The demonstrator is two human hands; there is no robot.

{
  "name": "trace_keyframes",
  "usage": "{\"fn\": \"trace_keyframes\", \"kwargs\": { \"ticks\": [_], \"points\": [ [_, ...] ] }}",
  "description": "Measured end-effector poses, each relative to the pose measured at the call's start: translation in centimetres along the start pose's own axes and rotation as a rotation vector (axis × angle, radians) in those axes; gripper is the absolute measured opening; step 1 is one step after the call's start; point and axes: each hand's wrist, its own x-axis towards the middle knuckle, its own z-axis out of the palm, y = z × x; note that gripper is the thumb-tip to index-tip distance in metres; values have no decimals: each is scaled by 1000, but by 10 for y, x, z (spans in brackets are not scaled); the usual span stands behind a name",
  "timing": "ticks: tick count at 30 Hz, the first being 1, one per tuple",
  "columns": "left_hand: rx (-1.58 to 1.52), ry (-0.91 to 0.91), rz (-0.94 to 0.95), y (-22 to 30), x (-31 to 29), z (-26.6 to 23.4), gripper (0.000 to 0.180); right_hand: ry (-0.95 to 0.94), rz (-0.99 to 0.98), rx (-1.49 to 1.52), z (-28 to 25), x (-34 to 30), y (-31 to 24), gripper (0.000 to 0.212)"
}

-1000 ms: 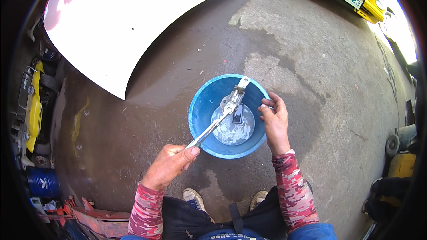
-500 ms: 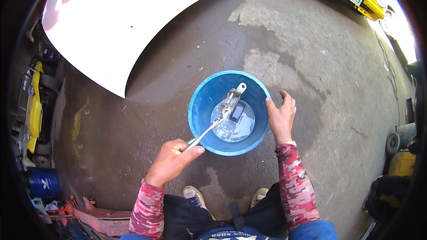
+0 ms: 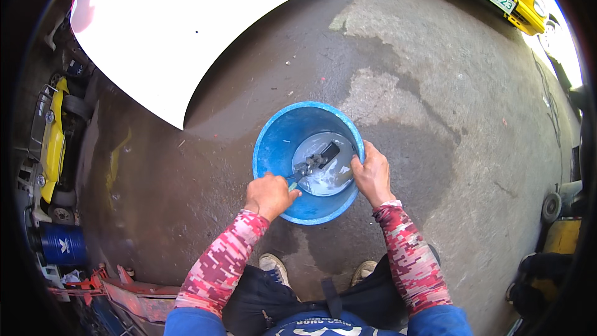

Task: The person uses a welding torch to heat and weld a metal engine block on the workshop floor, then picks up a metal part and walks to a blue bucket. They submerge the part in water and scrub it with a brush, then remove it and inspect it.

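A round blue bucket (image 3: 268,126) stands on the floor in front of me, with some cloudy liquid (image 3: 323,185) in its bottom. My left hand (image 3: 268,196) is closed at the near left rim, around the pale greenish end of a slim-handled metal piece (image 3: 306,167). That piece's grey, jointed-looking far end reaches down into the bucket; its exact kind is unclear. Against it lies a dark rectangular block (image 3: 329,153), partly in the liquid. My right hand (image 3: 373,175) grips the right rim, thumb on the inner side and fingers outside.
A large white car panel (image 3: 199,18) spreads across the upper left. Yellow vehicles stand at the far right (image 3: 522,15) and left (image 3: 56,143). A blue drum (image 3: 62,242) and red metal frame (image 3: 137,298) sit lower left. Damp patches mark the concrete floor (image 3: 435,74).
My left hand has moved up and right, lowering the metal piece deeper into the bucket. My right hand has closed on the rim, and the bucket appears slightly shifted left.
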Motion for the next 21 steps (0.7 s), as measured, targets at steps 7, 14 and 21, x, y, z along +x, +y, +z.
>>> {"fn": "trace_keyframes", "kwargs": {
  "ticks": [7,14,21],
  "points": [
    [75,-125,20,0,4,20,49,-30,59,85,-7,-1,-1,37],
    [137,-158,75,6,4,27,47,-77,13,102,-7,1,-7,40],
    [22,-315,15,-8,16,25,47,-130,-152,76,0,3,-20,43]
  ]
}}
